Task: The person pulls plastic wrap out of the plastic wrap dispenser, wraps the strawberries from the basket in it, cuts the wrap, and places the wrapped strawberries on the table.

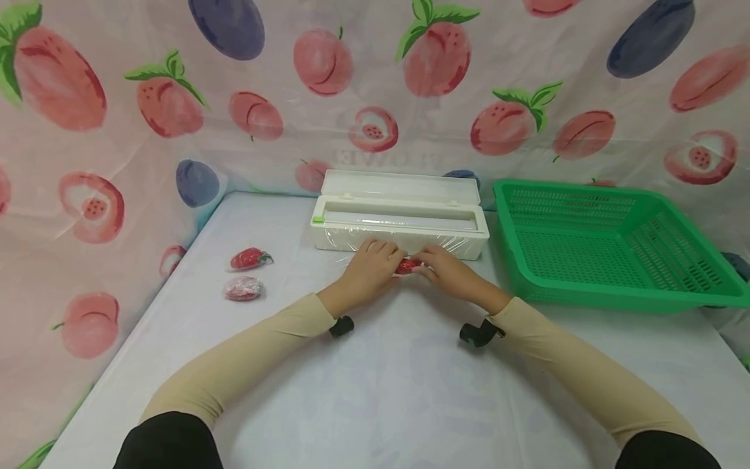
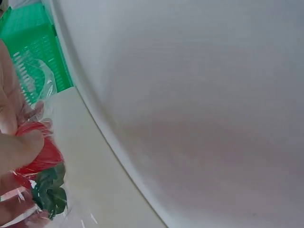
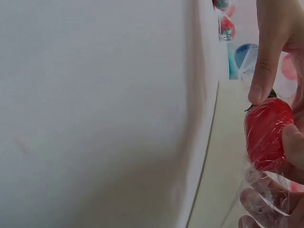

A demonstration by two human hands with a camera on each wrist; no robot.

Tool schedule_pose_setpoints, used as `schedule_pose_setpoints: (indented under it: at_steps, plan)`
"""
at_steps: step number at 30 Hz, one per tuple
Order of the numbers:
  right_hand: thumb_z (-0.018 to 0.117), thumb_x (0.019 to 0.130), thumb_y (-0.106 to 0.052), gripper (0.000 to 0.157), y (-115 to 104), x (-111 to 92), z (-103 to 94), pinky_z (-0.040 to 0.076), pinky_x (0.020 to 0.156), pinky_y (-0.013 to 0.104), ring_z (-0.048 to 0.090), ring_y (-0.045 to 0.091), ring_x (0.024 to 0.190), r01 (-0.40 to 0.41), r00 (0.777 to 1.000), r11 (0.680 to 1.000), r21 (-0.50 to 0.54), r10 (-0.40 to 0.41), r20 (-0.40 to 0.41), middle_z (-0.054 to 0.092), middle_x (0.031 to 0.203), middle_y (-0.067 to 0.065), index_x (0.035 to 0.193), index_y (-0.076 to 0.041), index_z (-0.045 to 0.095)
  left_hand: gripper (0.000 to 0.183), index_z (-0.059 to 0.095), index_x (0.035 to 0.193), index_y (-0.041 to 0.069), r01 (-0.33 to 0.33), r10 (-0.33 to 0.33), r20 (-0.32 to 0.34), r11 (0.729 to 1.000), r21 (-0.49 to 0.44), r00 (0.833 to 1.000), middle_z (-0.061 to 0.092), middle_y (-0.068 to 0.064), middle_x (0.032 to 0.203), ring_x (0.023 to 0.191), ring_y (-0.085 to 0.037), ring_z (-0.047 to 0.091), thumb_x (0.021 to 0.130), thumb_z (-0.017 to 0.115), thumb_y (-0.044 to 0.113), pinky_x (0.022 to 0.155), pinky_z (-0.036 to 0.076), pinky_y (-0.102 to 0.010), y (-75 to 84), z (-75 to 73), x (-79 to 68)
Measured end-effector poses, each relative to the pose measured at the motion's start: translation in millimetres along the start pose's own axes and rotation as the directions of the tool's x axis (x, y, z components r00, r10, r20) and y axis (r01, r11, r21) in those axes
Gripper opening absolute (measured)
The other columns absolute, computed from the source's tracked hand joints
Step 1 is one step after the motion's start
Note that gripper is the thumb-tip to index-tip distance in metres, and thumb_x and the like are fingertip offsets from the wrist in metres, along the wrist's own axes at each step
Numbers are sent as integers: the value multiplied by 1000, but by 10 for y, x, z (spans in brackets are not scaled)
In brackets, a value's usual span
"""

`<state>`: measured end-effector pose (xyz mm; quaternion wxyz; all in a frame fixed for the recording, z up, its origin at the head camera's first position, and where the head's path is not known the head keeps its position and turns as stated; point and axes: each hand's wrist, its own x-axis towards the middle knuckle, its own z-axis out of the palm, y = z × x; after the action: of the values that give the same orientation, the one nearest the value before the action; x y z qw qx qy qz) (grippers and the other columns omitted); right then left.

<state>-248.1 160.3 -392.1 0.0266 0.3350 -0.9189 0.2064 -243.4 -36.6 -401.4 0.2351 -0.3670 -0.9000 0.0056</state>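
Between both hands, in front of the white box, is a red strawberry (image 1: 405,266) with green leaves, covered in clear plastic film. My left hand (image 1: 372,270) grips its leafy end, the thumb pressed on the red side in the left wrist view. From the other side my right hand (image 1: 451,273) pinches it, its thumb on the lower part in the right wrist view. Loose cling film (image 3: 266,190) trails from the end opposite the leaves, over the right fingers. The cling film box (image 1: 404,238) stands just behind the hands with its lid raised and film hanging over its front.
Two film-wrapped fruits lie to the left: a red one with a green top (image 1: 250,258) and a paler one (image 1: 243,288) nearer me. On the right stands a green plastic basket (image 1: 633,298). A fruit-print cloth (image 1: 422,124) hangs behind the white-covered table (image 1: 375,404).
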Motion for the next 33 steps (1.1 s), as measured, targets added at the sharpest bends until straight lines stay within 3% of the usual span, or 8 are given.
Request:
schedule_pose_setpoints:
  at_steps: [5, 8, 14, 19, 23, 26, 30, 33]
  plan:
    - [53, 94, -14, 24, 19, 17, -21, 46, 86, 43, 54, 28, 96, -31, 999, 998, 63, 31, 12, 61, 99, 15, 107, 3, 65, 30, 62, 109, 13, 11, -12, 7, 1000, 24, 1000, 66, -2, 103, 101, -21, 60, 88, 63, 34, 96, 41, -37, -12, 1, 30]
    - [50, 96, -13, 23, 9, 27, -48, 46, 85, 44, 54, 29, 95, -44, 999, 995, 93, 43, 8, 61, 98, 15, 104, 3, 64, 35, 60, 116, 12, 23, -23, 9, 1000, 20, 1000, 65, -3, 109, 104, -20, 59, 89, 62, 35, 97, 41, -36, -20, -8, 38]
    - [44, 98, -11, 26, 20, 58, -88, 45, 89, 47, 55, 32, 97, -64, 998, 989, 134, 65, 2, 61, 98, 18, 104, 6, 62, 51, 57, 118, 10, -34, 48, -121, 993, 113, 991, 63, -5, 113, 108, -22, 58, 76, 76, 33, 103, 41, -41, -32, -29, 25]
    - [44, 98, -11, 27, 38, 79, -93, 46, 85, 45, 55, 30, 92, -72, 997, 986, 153, 73, -2, 61, 93, 17, 103, 7, 63, 33, 61, 109, 9, -22, 55, -176, 983, 184, 983, 69, -5, 100, 96, -21, 63, 81, 73, 22, 100, 44, -41, -40, 11, 44]
    - [53, 95, -17, 29, 14, 69, -106, 47, 85, 44, 55, 30, 96, -95, 995, 986, 139, 99, -21, 62, 100, 17, 114, 4, 60, 35, 63, 111, 9, 6, 12, -132, 991, 133, 991, 72, -6, 98, 93, -21, 66, 82, 72, 25, 98, 45, -40, -44, 21, 54]
    - [67, 86, -20, 44, -4, 55, -111, 49, 88, 42, 56, 28, 100, -85, 994, 995, 52, 88, -60, 62, 110, 14, 124, -1, 54, 41, 62, 115, 9, 31, -21, -96, 995, 100, 995, 72, -5, 99, 93, -21, 66, 81, 72, 30, 97, 45, -39, -55, 37, 51]
    - [74, 80, -15, 46, 11, 55, -102, 50, 89, 40, 59, 25, 99, -25, 993, 998, -66, 17, -118, 66, 111, 12, 121, -4, 57, 45, 60, 120, 9, 49, -43, -80, 996, 76, 996, 72, -5, 100, 94, -20, 66, 82, 70, 31, 96, 45, -38, -73, 58, 45]
    - [73, 80, -12, 39, 35, 61, -94, 50, 87, 39, 61, 24, 96, -14, 989, 999, -53, 7, -146, 68, 106, 11, 116, -4, 62, 48, 58, 124, 9, 62, -58, -71, 996, 58, 996, 70, -6, 105, 98, -21, 65, 82, 71, 30, 96, 45, -38, -80, 61, 41]
